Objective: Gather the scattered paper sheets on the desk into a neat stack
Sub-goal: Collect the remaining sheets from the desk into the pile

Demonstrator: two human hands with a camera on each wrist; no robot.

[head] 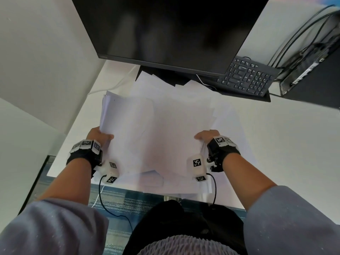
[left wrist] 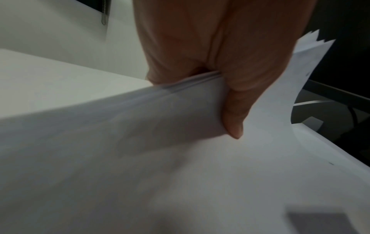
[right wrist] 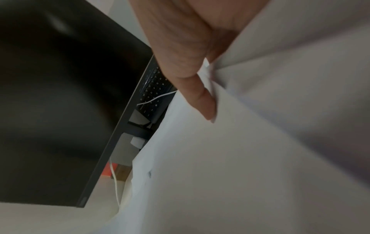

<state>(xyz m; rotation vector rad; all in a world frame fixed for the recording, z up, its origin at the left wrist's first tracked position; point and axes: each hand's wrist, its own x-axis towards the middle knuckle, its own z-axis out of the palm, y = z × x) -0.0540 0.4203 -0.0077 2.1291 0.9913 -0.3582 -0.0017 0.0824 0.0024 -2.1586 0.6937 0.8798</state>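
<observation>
Here, from the head camera, a person grips a loose pile of paper sheets by its near edge, left hand and right hand at either side, above the white counter in front of a dark monitor and keyboard. At the left wrist, the thumb clamps the sheets (edges fanned unevenly). At the right wrist, the thumb presses into crumpled paper, the monitor just beyond.
</observation>
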